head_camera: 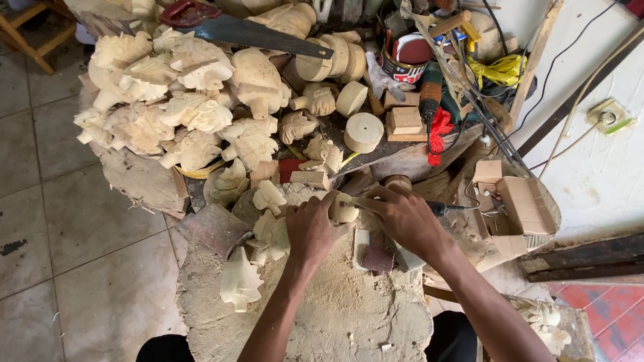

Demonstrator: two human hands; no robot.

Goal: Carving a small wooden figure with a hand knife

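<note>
My left hand [311,228] grips a small pale wood piece [346,209] against the sawdust-covered block [342,318]. My right hand [404,217] is closed around a dark-handled carving tool [441,208], whose blade reaches left onto the wood piece. Both hands meet near the middle of the view, above the block's far edge. Pale half-carved figures [243,277] lie just left of my left hand.
A heap of pale carved wooden figures [184,96] fills the upper left. A red-handled saw [242,30] lies across them. Round wood blanks [363,131], a can [406,58] and cardboard boxes [521,202] sit behind. Tiled floor [48,207] is at left, a white wall [626,149] at right.
</note>
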